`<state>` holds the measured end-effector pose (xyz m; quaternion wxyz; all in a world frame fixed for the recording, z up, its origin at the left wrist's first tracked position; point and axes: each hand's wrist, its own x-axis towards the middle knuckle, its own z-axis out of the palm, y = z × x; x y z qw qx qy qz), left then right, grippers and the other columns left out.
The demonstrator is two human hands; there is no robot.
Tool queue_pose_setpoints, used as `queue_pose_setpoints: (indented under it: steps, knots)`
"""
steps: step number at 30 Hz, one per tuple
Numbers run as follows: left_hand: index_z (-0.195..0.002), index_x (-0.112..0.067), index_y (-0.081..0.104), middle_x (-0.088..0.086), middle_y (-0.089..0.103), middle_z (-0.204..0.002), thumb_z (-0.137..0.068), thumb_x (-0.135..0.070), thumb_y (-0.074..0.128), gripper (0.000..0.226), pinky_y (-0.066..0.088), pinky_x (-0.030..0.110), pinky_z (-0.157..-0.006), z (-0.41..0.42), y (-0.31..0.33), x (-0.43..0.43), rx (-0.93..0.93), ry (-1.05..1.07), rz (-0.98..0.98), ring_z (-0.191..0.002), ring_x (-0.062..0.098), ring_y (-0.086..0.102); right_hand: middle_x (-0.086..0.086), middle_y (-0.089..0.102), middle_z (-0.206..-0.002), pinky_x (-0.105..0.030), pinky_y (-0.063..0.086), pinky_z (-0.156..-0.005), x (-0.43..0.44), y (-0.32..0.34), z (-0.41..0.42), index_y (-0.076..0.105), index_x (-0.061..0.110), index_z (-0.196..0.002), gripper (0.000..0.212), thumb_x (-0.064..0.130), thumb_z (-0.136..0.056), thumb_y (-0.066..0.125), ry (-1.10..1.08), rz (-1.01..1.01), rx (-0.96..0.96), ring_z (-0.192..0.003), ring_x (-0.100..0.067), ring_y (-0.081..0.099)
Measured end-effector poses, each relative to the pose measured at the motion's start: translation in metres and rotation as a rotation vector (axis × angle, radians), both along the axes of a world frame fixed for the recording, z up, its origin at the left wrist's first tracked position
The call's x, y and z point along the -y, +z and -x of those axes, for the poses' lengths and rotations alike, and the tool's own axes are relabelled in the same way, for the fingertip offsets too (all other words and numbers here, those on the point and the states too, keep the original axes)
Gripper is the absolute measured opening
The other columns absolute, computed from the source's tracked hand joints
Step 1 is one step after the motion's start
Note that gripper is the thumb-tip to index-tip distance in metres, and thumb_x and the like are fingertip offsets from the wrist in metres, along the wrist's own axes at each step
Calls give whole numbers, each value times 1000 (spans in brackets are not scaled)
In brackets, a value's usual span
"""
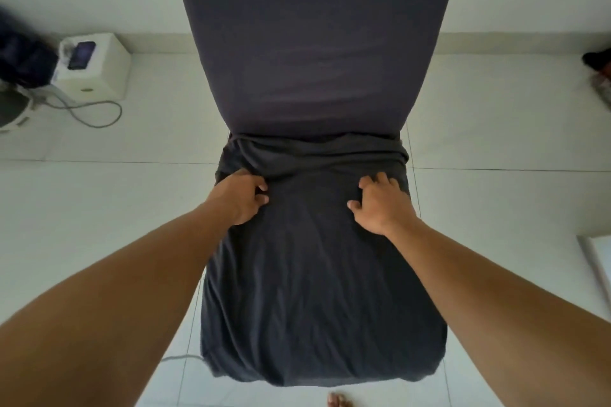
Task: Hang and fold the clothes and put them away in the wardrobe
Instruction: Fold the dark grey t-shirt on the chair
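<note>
1. The dark grey garment [317, 291] lay spread over the near end of a long, narrow, dark-covered surface [314, 43]. Its edges draped off the left, right and near sides.
2. A bunched ridge of the garment ran crosswise just beyond my hands, where the cloth met the bare stretch of the surface.
3. My left hand [243, 200] sat on the garment's left part, just below that ridge. The fingers were curled in and pinched a bit of cloth against the thumb.
4. My right hand [380, 205] sat on the garment's right part, level with the left. The fingers were clawed into the fabric with the thumb spread inward, gathering cloth under them.
5. The two hands were apart, with flat cloth between them.
6. On the tiled floor [496, 142]: a white box [105, 76] far left with a phone [81, 54] on top, and a cable [96, 112] looped beside it.
7. My toes [339, 400] showed below the garment's near edge.
</note>
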<state>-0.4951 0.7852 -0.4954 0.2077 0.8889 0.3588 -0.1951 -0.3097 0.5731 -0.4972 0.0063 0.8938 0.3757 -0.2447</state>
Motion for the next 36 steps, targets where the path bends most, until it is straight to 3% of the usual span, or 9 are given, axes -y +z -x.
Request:
queue_pose_setpoints:
  steps: [3,6,11,14,20,25,31,33,36]
  knots:
    - [-152,-34,35,7,29,-158,-99,-42,54,57,37,48,-114,3,7,-4,-136,-150,-47,-139,37,39,-15,37,-151,-52,40,-110,1,4,14,38,13,-149,60,41,-98,56,-39,17,-36,-139,-36,37]
    - [-158,-37,17,8,20,-163,-101,-41,49,66,38,50,-113,1,19,-14,-204,-267,-101,-141,39,38,-19,29,-158,-52,34,-116,5,11,26,32,13,-153,65,37,-98,56,-94,28,-62,-146,-37,29]
    - [-153,-36,33,3,30,-160,-101,-39,49,55,39,49,-113,-8,38,-23,-202,-546,-176,-141,32,39,-22,15,-165,-53,26,-121,11,19,51,22,15,-159,72,37,-99,55,-229,52,-79,-152,-37,17]
    - [-155,-37,26,3,29,-159,-101,-43,47,58,39,45,-113,-14,41,-30,-230,-720,-192,-141,29,39,-22,12,-166,-54,24,-122,16,19,67,19,15,-160,71,39,-101,51,-346,48,-75,-153,-37,13]
    - [-157,-41,17,2,6,-167,-101,-51,44,63,36,45,-116,-18,31,-54,-244,-970,-191,-150,28,23,-20,6,-167,-54,18,-123,51,11,109,10,21,-162,75,50,-102,44,-636,104,-74,-155,-37,8]
    - [-156,-47,11,0,11,-165,-102,-51,36,59,38,49,-112,-42,26,-69,-226,-1085,-211,-148,26,24,-18,0,-168,-54,16,-123,65,9,143,5,23,-162,75,52,-103,40,-785,111,-69,-155,-36,3]
    - [-156,-41,21,4,20,-158,-102,-47,40,57,47,42,-102,-67,27,-56,-128,-1313,-314,-138,26,34,-18,-7,-168,-53,8,-125,55,2,157,2,22,-163,71,47,-106,35,-892,47,-58,-156,-35,-5]
    - [-157,-38,20,8,16,-162,-101,-49,43,62,44,41,-105,-73,21,-55,-58,-1413,-356,-141,28,31,-17,-6,-168,-53,7,-125,51,-1,161,3,23,-163,69,47,-106,35,-913,35,-23,-156,-35,-4]
    - [-159,-35,10,11,6,-166,-100,-54,40,69,27,41,-118,-72,4,-53,-47,-1554,-340,-149,30,18,-16,-5,-169,-52,6,-124,48,-3,178,5,24,-163,68,49,-106,34,-979,41,-18,-156,-34,-3]
